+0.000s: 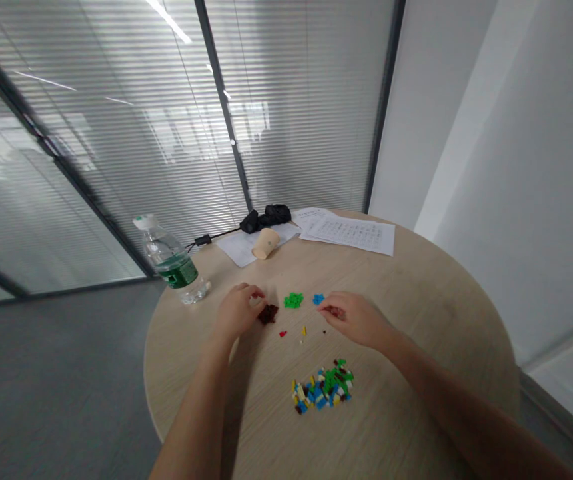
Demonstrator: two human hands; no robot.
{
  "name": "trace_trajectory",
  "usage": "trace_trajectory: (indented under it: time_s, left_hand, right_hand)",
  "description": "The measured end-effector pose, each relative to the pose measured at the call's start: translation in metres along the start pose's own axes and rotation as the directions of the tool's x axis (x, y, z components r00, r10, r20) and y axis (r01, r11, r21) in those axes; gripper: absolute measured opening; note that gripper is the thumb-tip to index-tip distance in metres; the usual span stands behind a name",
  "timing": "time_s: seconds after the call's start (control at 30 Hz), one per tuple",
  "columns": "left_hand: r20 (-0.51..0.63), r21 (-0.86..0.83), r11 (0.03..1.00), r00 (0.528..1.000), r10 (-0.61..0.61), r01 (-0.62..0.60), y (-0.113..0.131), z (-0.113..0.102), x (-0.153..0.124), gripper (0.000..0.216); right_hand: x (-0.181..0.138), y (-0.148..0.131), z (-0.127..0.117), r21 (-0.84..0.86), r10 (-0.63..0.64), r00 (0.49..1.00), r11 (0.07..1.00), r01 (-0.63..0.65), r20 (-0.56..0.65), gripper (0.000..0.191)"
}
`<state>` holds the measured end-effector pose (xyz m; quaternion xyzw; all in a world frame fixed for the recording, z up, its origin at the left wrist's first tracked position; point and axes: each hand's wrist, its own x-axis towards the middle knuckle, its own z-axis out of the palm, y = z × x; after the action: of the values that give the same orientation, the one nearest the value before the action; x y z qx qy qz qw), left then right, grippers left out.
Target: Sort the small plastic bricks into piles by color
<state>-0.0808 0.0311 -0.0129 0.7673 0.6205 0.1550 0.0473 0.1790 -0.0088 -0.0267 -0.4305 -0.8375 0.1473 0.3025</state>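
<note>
My left hand (238,308) is at the left edge of a small pile of dark brown toy bricks (268,315), its fingers curled together. Whatever they hold, if anything, is too small to make out. Beside a little cluster of blue bricks (318,299), my right hand (355,317) has its thumb and fingers pinched; what is between them is hidden. A green brick pile (293,301) lies between the hands. Nearer me are a red brick (282,334), a yellow brick (304,330) and a tiny dark piece (324,332). A larger mixed heap of bricks (322,388) lies closest.
On the round wooden table (446,313), a clear water bottle (172,260) stands at the left edge. A paper cup (265,244) lies on its side on a sheet. Printed papers (351,233) and a black bundled item (272,215) with a cable lie at the back.
</note>
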Motion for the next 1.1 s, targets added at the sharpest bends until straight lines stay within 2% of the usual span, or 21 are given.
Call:
trace_trajectory:
  time_s: [0.1,0.17,0.23,0.57,0.77,1.0,1.1]
  left_hand:
    - [0.014,-0.120,0.974,0.981,0.195,-0.192,0.004,0.005,-0.001,0.017]
    - [0.075,-0.173,0.950,0.958,0.276,-0.261,0.006,0.008,-0.001,0.015]
    - [0.114,-0.196,0.939,0.945,0.308,-0.282,0.006,0.011,-0.002,0.017]
    - [0.154,-0.224,0.949,0.953,0.260,-0.222,-0.004,0.013,0.002,0.014]
    - [0.136,-0.259,0.928,0.941,0.310,-0.268,0.000,0.014,0.002,0.016]
    - [0.151,-0.193,0.944,0.942,0.299,-0.269,-0.004,0.015,0.004,0.014]
    - [0.158,-0.156,0.953,0.946,0.284,-0.260,-0.005,0.013,0.003,0.015]
  right_hand:
    - [0.000,0.000,0.000,-0.004,-0.004,1.000,1.000,0.004,-0.001,0.016]
    - [0.000,-0.001,-0.001,-0.008,0.002,1.000,1.000,-0.002,-0.001,0.016]
    - [0.000,-0.001,-0.001,-0.009,0.004,1.000,1.000,-0.004,0.002,0.017]
    - [0.000,-0.001,-0.001,-0.013,0.003,1.000,1.000,-0.003,0.017,0.017]
    - [-0.001,-0.001,-0.001,-0.017,0.011,1.000,1.000,-0.011,0.028,0.016]
    - [-0.001,0.000,0.001,-0.018,-0.012,0.999,1.000,0.013,0.031,0.016]
    - [-0.002,-0.002,0.004,0.023,-0.070,0.995,0.997,0.069,0.073,0.014]
